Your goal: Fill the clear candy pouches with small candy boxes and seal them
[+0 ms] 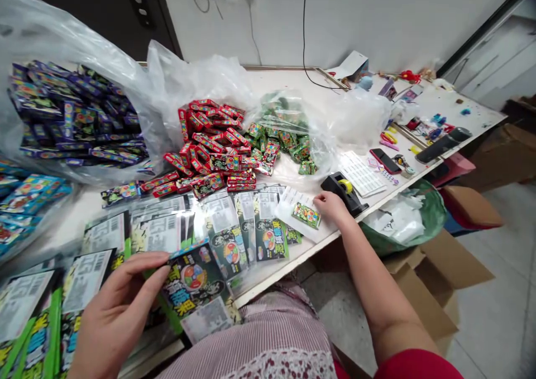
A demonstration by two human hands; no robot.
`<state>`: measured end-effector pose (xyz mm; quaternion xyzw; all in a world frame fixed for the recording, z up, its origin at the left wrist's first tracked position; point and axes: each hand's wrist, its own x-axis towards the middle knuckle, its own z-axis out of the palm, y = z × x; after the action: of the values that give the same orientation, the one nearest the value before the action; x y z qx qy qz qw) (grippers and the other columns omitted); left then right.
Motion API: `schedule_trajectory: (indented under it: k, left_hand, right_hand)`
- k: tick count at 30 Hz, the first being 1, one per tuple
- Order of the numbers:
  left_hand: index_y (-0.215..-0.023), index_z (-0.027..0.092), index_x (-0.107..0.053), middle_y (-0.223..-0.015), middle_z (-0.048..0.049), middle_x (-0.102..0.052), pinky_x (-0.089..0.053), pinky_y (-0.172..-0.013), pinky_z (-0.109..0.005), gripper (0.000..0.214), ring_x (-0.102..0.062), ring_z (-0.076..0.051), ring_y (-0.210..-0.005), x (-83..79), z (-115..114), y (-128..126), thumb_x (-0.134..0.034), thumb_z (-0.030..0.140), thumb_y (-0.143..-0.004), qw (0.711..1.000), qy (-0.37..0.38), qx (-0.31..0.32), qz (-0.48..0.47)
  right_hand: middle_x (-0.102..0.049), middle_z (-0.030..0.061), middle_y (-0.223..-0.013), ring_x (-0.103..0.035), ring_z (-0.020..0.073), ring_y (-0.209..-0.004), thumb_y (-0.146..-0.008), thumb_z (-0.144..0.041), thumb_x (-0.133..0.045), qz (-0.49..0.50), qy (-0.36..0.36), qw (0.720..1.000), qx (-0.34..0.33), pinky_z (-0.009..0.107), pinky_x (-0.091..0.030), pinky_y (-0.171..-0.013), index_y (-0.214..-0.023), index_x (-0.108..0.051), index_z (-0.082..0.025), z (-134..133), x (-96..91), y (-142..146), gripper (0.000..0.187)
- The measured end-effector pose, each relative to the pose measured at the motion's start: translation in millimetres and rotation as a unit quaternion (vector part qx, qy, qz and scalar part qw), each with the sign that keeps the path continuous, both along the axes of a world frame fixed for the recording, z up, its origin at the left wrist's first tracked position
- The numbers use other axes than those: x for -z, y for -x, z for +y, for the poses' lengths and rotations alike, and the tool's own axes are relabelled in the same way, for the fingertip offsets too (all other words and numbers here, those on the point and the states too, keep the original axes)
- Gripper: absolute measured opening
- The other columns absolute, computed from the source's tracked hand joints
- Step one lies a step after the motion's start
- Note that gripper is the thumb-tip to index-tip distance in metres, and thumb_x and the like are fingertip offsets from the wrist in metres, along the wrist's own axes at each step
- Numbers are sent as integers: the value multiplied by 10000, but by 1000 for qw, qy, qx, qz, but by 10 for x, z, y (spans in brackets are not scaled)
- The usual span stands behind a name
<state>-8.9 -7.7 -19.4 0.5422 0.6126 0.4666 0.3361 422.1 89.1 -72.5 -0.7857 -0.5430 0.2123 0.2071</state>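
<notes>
My left hand (119, 306) pinches the top edge of a black printed packet (196, 284) with a colourful wheel and yellow and blue lettering, tilted over the table's front edge. With fingers curled together, my right hand (333, 207) is at the right end of a small green candy packet (306, 215), which lies on a white sheet (288, 203). Its fingertips appear to grip the packet's edge. Between the hands, more black packets (270, 239) overlap in a row, several with white barcode labels. Others with green edges (54, 312) lie at the lower left.
Plastic bags spill purple packets (84, 116), red packets (218, 144) and green packets (301, 147). Blue packets (33, 200) are at far left. A tape dispenser (345, 192), label sheet (360, 173) and phone (384, 160) lie right. Below stand a green-lined bin (431, 217) and a cardboard box (422, 289).
</notes>
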Motion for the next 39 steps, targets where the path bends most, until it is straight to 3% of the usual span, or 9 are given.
schedule_trajectory:
  k: [9, 17, 21, 23, 25, 28, 30, 34, 39]
  left_hand:
    - [-907, 267, -638, -993, 21, -641, -522, -876, -318, 58, -611, -180, -957, 19, 34, 6, -630, 296, -857, 997, -45, 54, 24]
    - [-947, 252, -620, -992, 6, -620, -490, -884, -283, 68, -587, -164, -977, 86, 30, 62, -599, 264, -884, 993, -78, 81, 24]
    - [-957, 241, -618, -996, -4, -618, -481, -869, -270, 79, -590, -162, -972, 110, 41, 52, -593, 249, -883, 992, -91, 86, 25]
    - [-950, 237, -616, -973, -3, -617, -480, -850, -263, 76, -593, -156, -945, 85, 54, 1, -592, 224, -879, 990, -103, 98, 18]
    - [-934, 230, -609, -935, -2, -613, -479, -817, -256, 72, -593, -150, -908, 37, 63, -76, -588, 192, -876, 987, -116, 114, 4]
    - [-905, 215, -592, -892, -6, -599, -468, -784, -253, 68, -581, -142, -875, -38, 65, -185, -578, 154, -879, 983, -128, 126, -20]
    - [-895, 204, -584, -876, -12, -590, -459, -777, -262, 59, -573, -144, -866, -72, 55, -220, -572, 148, -882, 983, -126, 127, -32]
    - [-891, 192, -578, -869, -24, -579, -446, -766, -289, 31, -562, -153, -845, -106, 15, -200, -561, 165, -892, 984, -108, 127, -58]
    - [-899, 192, -584, -881, -29, -582, -437, -776, -310, 80, -558, -160, -853, -69, 0, -173, -510, 210, -925, 985, -93, 122, -83]
  right_hand:
    - [-699, 45, -746, -656, 201, -725, -823, -345, -533, 49, -12, 999, -3, 297, -471, -664, -785, -619, -188, -281, 159, -110, 182]
    - [-648, 19, -703, -623, 190, -672, -803, -328, -524, 31, -29, 999, -13, 312, -464, -652, -750, -580, -217, -219, 66, 56, 134]
    - [-608, 15, -693, -590, 177, -628, -826, -355, -484, 67, -36, 997, -31, 297, -465, -585, -742, -526, -216, -220, -121, 111, 169]
    - [-590, 13, -710, -566, 170, -651, -822, -395, -521, 95, -44, 992, -71, 296, -462, -609, -747, -533, -209, -223, -336, 303, 201]
    - [-582, 2, -733, -548, 158, -688, -825, -441, -564, 143, -49, 975, -161, 282, -453, -645, -777, -562, -205, -218, -625, 656, 241]
    - [-607, 18, -818, -552, 148, -765, -887, -371, -558, 220, -54, 887, -401, 279, -439, -717, -810, -595, -192, -208, -1085, 1360, 199]
    - [-622, 16, -829, -557, 140, -774, -905, -306, -547, 214, -34, 837, -503, 272, -428, -721, -813, -597, -189, -197, -1304, 1799, 157]
    - [-616, 6, -748, -537, 132, -684, -882, -224, -561, 103, 17, 818, -566, 259, -379, -626, -771, -590, -181, -119, -1407, 2322, 122]
    - [-581, -14, -648, -498, 112, -587, -866, -201, -553, 64, 55, 815, -573, 247, -325, -546, -705, -563, -181, -21, -1338, 2444, 162]
